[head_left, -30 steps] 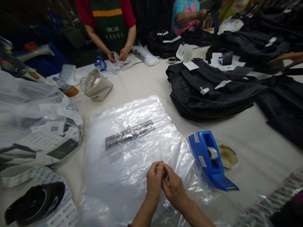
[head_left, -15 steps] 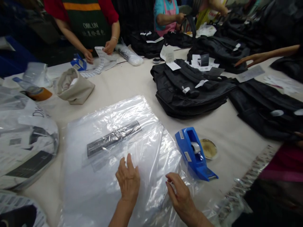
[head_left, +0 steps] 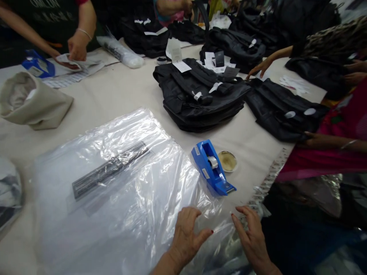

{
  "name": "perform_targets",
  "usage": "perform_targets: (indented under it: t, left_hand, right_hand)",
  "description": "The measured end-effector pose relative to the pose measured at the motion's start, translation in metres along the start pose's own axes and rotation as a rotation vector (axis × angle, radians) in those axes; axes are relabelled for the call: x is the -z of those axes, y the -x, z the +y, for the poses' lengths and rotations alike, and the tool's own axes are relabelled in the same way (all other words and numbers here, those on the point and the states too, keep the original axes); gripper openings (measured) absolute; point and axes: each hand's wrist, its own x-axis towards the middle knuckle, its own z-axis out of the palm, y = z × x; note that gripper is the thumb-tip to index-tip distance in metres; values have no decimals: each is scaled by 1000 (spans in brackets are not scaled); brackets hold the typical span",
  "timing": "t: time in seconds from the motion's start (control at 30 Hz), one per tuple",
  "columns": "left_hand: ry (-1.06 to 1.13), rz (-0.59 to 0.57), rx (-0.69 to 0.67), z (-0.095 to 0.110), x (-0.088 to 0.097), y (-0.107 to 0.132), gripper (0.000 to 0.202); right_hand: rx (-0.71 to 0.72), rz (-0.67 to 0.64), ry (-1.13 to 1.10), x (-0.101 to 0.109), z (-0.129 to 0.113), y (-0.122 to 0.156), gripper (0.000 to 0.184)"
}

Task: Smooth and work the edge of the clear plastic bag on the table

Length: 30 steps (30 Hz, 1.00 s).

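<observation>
Beige table (head_left: 120,91) – plastic bags (head_left: 114,183), black bags (head_left: 197,95), co-workers around.

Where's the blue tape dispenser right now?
The tape dispenser sits on the table just right of centre in the head view, beside the clear plastic bags and a small round dish, beyond the right hand.

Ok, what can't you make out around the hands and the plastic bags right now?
Head view only:
- Right hand: the bag edge under its fingertips is lost in glare.
- Left hand: contact with the clear plastic bags unclear.
- Dark printed strip: print too small.
- Tape dispenser: labels unreadable.
</observation>
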Motion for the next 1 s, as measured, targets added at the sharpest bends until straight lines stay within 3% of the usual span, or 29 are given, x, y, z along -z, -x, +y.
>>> perform_targets:
  t: [0.1, 0.17, 0.2, 0.27, 0.37, 0.4, 0.53, 0.67, 0.77, 1.0]
  left_hand:
    - [21, -248, 28, 9, -9, 25, 63]
    - [-32, -345, 27, 11, -20, 41, 66]
    - [-43, -341, 25, 10, -25, 45, 58]
    - [-61, -213, 18, 8, -30, 43, 41]
    - [-269, 96, 31, -1, -24, 16, 35]
    - [-370, 143, 36, -6, -20, 3, 35]
    - [-548, 47, 39, -26, -7, -34, 10]
    - [-381, 35, 87, -36, -6, -41, 18]
    - [-101, 90, 264, -37, -3, -40, 20]
    - [331, 250, 503, -40, 25, -37, 31]
  right_hand:
    - [-287, -55, -94, 6, 6, 5, 43]
    - [-460, -128, -175, 8, 6, 4, 51]
    - [-526, -159, -214, 9, 4, 2, 54]
    - [-600, -189, -271, 7, -1, -2, 59]
    - [-598, -189, -301, 1, -7, -6, 58]
    - [-589, -201, -306, -1, -8, -6, 57]
    - [-558, -262, -341, -9, -5, -3, 54]
    - [-543, -260, -323, -10, 0, -1, 52]
    - [-535, -248, -275, -9, 2, -2, 49]
    - [-362, -215, -111, -5, 14, 2, 39]
